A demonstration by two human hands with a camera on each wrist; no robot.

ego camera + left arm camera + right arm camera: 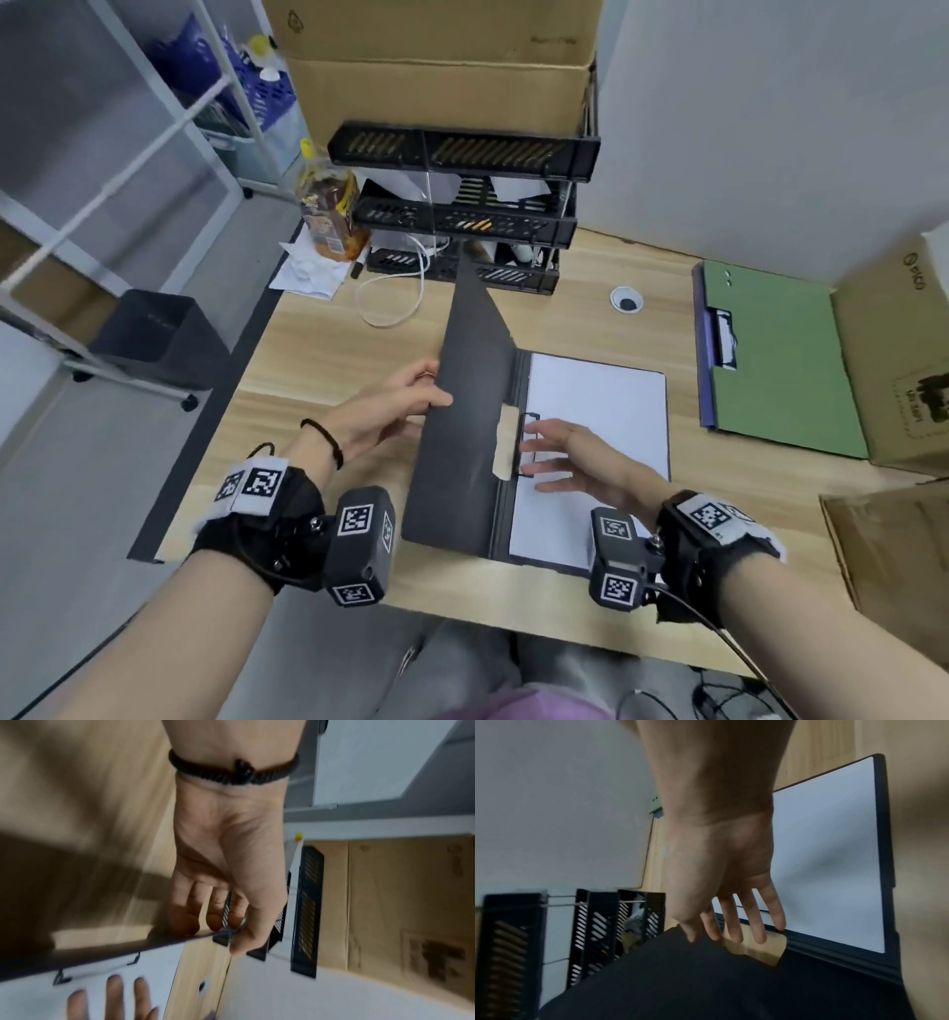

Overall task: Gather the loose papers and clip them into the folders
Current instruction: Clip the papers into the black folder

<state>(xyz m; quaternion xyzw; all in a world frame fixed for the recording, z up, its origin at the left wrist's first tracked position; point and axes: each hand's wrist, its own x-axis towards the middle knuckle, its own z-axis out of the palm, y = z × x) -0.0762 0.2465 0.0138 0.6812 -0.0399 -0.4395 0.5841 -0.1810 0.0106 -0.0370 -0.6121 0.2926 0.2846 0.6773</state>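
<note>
A black folder (462,411) lies open on the wooden desk with its cover raised on edge. My left hand (405,406) pinches the cover's free edge (102,953), thumb on one side and fingers behind. White paper (601,411) lies flat on the folder's back board, under the black wire clip (526,447) at the spine. My right hand (560,457) is spread with straight fingers (759,923) over the clip and the paper's (829,862) left edge. A green folder (780,360) lies shut at the right, with paper under its clip.
Stacked black letter trays (462,205) stand at the back with a cardboard box (441,67) behind them. A tea bottle (331,205) and a white cable (395,293) sit at the back left. Cardboard boxes (898,385) crowd the right edge. A dark bin (154,334) stands on the floor.
</note>
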